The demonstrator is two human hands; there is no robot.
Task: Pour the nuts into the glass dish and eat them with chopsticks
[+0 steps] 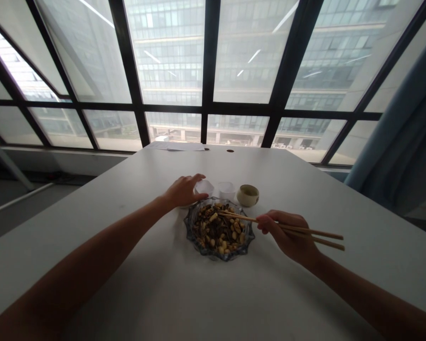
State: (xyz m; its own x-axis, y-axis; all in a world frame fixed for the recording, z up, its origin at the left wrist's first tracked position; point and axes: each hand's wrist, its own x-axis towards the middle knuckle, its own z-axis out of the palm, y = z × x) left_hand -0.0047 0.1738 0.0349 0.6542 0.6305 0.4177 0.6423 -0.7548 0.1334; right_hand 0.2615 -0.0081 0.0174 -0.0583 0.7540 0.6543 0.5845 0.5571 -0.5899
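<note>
My right hand [287, 232] grips a pair of wooden chopsticks [323, 233], their tips over the mixed nuts and seeds [220, 229] in a scalloped glass bowl [220, 258]. Peanuts in the shell and dark seeds are among them. Beyond the bowl's left rim, my left hand [184, 189] has its thumb and fingers around a small clear cup [205, 188]. A second clear cup [226, 190] stands just right of it. Farther right is a small greenish ceramic cup [248, 195]. My left hand partly hides a pale rim beneath it.
The white table [163, 293] extends toward large windows. White paper sheets [177, 146] lie at its far edge, near two dark round holes in the tabletop. A blue curtain [404, 128] hangs at the right, and a pale metal frame [10, 163] stands at the left.
</note>
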